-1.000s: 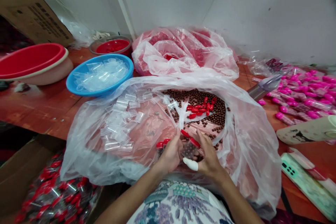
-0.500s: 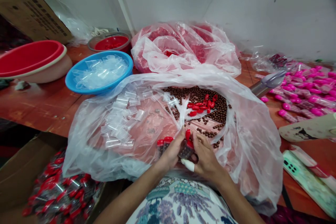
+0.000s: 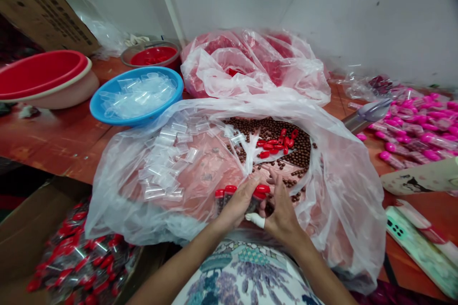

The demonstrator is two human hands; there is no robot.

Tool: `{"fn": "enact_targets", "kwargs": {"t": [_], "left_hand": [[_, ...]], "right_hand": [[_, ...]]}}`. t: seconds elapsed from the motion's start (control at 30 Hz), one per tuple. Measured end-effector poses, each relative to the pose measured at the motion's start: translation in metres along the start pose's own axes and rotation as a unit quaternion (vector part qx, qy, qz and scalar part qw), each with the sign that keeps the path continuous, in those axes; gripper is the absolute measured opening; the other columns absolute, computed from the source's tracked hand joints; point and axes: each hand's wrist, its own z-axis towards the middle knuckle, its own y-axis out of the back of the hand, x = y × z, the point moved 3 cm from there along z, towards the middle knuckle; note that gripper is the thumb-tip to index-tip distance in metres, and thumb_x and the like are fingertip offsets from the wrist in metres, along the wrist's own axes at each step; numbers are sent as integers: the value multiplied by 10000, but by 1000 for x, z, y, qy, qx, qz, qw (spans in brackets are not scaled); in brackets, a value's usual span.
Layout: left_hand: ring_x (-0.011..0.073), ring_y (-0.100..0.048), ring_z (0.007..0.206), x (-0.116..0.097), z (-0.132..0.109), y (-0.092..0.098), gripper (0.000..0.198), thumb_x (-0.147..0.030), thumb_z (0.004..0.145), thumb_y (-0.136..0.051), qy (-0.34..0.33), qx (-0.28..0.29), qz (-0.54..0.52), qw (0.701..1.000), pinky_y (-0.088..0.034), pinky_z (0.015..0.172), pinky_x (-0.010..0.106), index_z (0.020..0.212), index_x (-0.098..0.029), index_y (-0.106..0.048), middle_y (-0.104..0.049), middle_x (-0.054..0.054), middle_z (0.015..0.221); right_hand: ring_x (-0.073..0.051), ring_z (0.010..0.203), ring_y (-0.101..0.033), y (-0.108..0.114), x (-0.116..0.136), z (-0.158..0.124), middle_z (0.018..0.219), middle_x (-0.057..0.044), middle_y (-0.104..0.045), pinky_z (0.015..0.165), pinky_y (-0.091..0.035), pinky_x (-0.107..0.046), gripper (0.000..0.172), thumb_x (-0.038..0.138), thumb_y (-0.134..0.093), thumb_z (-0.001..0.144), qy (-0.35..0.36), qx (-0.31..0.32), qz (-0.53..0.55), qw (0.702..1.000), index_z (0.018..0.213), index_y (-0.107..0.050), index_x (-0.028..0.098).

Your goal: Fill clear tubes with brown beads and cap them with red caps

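Over the near side of the plastic sheet [image 3: 343, 195], I see remotely: left hand [image 3: 238, 205] gripping a red-capped container [image 3: 262, 189], right hand [image 3: 284, 214] just beside, contact unclear. On the sheet: clear sleeves [image 3: 164, 174] left, brown beads [image 3: 302, 150] and red caps [image 3: 274, 144] far right. Blue basin [image 3: 138, 120] past its far-left edge; pink-topped tubes [image 3: 427, 126] off right.

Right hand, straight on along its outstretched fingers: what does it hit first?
Probably stray brown beads just ahead of the right hand, then the red caps beyond. Its height above the beads is unclear, so it might pass over them.
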Motion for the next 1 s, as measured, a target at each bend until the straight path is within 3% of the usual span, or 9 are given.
{"fn": "enact_targets", "kwargs": {"t": [0.1,0.27,0.43,0.57,0.63,0.7,0.83,1.0], "left_hand": [[133,-543,429,-5,-1,3,493,-570,818,-427,-26,-31,-7,999,-427,436,236,978,-130,-578,-595,6,565],[154,-571,519,-11,-6,7,462,-553,833,-418,-54,-46,37,997,-432,497,243,942,-154,-624,-634,25,594],[170,-592,597,-9,-5,6,465,-543,820,-457,-66,-54,41,995,-441,553,250,970,-136,-626,-656,51,657],[202,-606,886,-9,-1,10,344,-439,833,-490,-100,-86,56,990,-442,838,305,938,-151,-645,-685,71,858],[203,-568,1001,-9,0,14,272,-382,824,-516,-130,-104,91,982,-368,963,320,903,-160,-652,-677,65,959],[211,-533,1075,-8,0,18,265,-374,828,-505,-141,-128,102,976,-309,1024,333,888,-162,-652,-668,68,1007],[232,-518,1111,-8,-1,23,297,-422,823,-500,-123,-178,55,975,-342,1000,340,913,-177,-641,-673,67,976],[251,-586,961,-9,-5,13,337,-480,807,-499,-90,-134,12,987,-457,817,338,901,-182,-627,-678,50,803]], "right_hand": [[-312,1254,-348,3,2,3,1366,-160,-371,999,-339,-511,849,325,-633,715,39,27,-38,998,1413,-179,157],[-295,1183,-428,6,1,6,1260,-136,-480,990,-341,-509,640,330,-606,731,71,15,-68,995,1306,-368,182],[-301,1189,-425,2,2,6,1263,-165,-470,974,-362,-516,764,366,-618,729,69,14,-62,996,1367,-259,148],[-326,1289,-310,5,8,9,1421,-184,-278,972,-346,-564,897,273,-599,743,99,6,-82,992,1434,-34,186],[-318,1311,-280,6,11,9,1448,-146,-245,997,-313,-575,844,175,-556,739,129,30,-96,986,1434,-83,234],[-308,1300,-298,5,12,9,1412,-137,-316,1020,-294,-563,793,133,-521,725,141,44,-109,983,1428,-164,210],[-292,1207,-406,3,10,6,1265,-150,-471,987,-361,-518,714,192,-513,741,130,8,-108,986,1400,-242,142],[-297,1145,-444,2,12,7,1222,-158,-492,954,-385,-494,672,302,-580,732,84,26,-98,991,1330,-328,125]]}}
